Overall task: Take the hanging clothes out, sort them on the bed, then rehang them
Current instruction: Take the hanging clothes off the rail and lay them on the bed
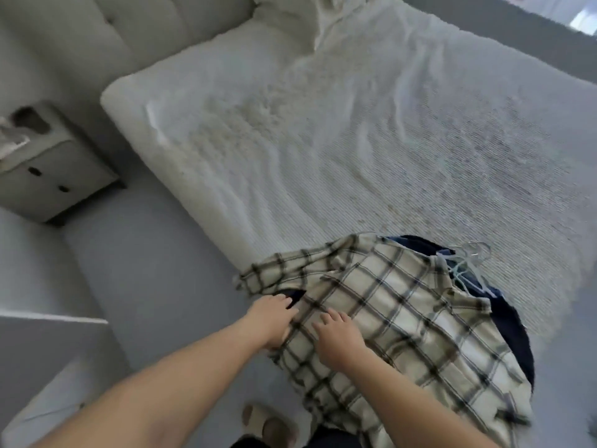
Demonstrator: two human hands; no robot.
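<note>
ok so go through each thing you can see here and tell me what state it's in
Cream plaid shirt: lying on the bed corner, on top of the pile.
Dark navy garment: underneath the shirt.
Pale wire hangers: still in the clothes.
Left hand: gripping the shirt's edge.
Right hand: flat on the shirt.
White ribbed bedspread: rumpled.

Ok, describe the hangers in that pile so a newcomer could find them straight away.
Start at the white bed and go to its near corner, where the clothes pile lies under the plaid shirt. At the pile's far right end, past the shirt's collar, the hangers poke out onto the bedspread. They are thin, pale wire loops bunched together, unlike the soft cloth beside them.
</note>
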